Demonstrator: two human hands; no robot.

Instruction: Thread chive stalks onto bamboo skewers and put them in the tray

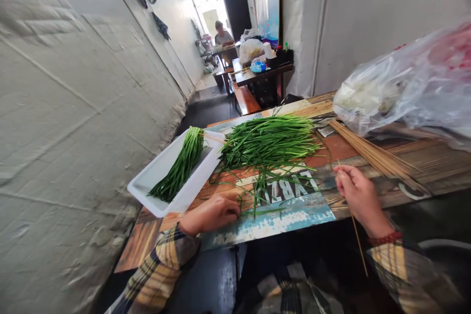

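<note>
My right hand (356, 196) pinches a thin bamboo skewer (358, 243), which slants down past the table's front edge. My left hand (219, 213) rests low over the table with its fingers curled together beside loose chive strands (270, 189); whatever may be between the fingertips is hidden. Beyond both hands lies a large pile of green chives (272, 142). To its left, a white plastic tray (142, 189) holds a bundle of chives (180, 167), with skewer ends sticking out over the tray's right rim.
A bunch of bamboo skewers (368, 149) lies at the right of the patterned wooden table (423, 157). A clear plastic bag (408, 83) bulges behind it. The wall (73, 122) runs close on the left. Farther back, a person (222, 35) sits near another table (253, 76).
</note>
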